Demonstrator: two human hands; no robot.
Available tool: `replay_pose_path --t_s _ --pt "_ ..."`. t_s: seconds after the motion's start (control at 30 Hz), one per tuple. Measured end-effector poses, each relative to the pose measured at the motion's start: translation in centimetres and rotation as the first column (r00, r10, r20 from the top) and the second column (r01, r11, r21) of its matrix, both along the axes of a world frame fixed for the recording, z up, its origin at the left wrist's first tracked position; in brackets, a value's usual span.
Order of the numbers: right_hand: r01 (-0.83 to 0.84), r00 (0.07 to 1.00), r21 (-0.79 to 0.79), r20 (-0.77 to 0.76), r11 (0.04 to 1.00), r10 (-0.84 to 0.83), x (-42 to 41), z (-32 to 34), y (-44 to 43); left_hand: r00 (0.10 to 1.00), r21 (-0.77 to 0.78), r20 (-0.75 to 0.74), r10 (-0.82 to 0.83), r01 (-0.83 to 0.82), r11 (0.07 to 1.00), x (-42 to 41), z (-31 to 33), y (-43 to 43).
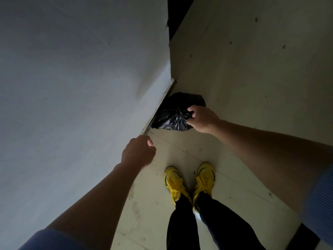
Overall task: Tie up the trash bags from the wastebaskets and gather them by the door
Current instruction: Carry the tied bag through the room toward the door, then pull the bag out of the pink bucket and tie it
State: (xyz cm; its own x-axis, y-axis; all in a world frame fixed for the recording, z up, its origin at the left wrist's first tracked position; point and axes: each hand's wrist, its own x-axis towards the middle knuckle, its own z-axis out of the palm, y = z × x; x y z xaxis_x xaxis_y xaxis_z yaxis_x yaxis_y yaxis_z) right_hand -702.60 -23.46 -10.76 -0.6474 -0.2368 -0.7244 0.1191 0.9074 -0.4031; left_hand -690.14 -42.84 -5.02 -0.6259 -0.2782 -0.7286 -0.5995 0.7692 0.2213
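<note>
On the floor [252, 83] against the wall [72, 87] sits the bag [171, 114], its top gripped by the right hand [201, 120], while the left hand [137, 151] hangs near it, loosely curled, holding nothing.

Blue ribbed sleeves [319, 201] pushed up above elbows, forearms bare; black trousers [182, 224]; yellow laced sneakers [173, 184] with dark side stripe.
</note>
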Motion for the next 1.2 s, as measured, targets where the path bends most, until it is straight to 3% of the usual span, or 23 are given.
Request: replay_pose_path --t_s 0.17,0.37,0.5,0.6,0.73,0.9,1.03,1.2 --pt "0.009 1.000 0.080 -0.030 0.997 -0.007 1.4 6.5 2.4 1.000 0.026 -0.019 0.012 -0.012 1.000 -0.1 6.2 0.4" --pt "-0.093 0.996 0.105 0.011 0.990 0.093 4.8 18.4 3.6 0.996 0.090 -0.058 0.064 -0.058 0.994 3.1 17.1 2.5" --pt "-0.210 0.977 0.104 -0.019 0.972 0.213 7.7 26.0 3.9 0.988 0.120 -0.056 0.146 -0.138 0.983 6.8 23.8 4.3" --pt "-0.389 0.918 0.091 -0.048 0.917 0.394 9.5 30.5 4.1 0.965 0.111 -0.065 0.252 -0.244 0.963 10.2 28.1 5.6" --pt "-0.654 0.738 0.101 -0.135 0.750 0.661 10.7 35.6 3.6 0.908 0.045 -0.125 0.401 -0.399 0.916 15.8 32.8 7.4" --pt "-0.876 0.391 0.194 -0.253 0.442 0.885 13.4 42.0 0.4 0.771 -0.014 -0.212 0.601 -0.617 0.787 23.9 38.4 9.7" --pt "-0.956 0.096 0.241 -0.283 0.168 0.954 19.4 46.2 -4.3 0.610 -0.049 -0.291 0.737 -0.779 0.625 31.8 42.3 10.9" --pt "-0.968 -0.202 0.220 -0.391 -0.122 0.898 31.8 50.7 -10.3 0.363 -0.087 -0.363 0.858 -0.930 0.357 44.6 46.1 12.4"
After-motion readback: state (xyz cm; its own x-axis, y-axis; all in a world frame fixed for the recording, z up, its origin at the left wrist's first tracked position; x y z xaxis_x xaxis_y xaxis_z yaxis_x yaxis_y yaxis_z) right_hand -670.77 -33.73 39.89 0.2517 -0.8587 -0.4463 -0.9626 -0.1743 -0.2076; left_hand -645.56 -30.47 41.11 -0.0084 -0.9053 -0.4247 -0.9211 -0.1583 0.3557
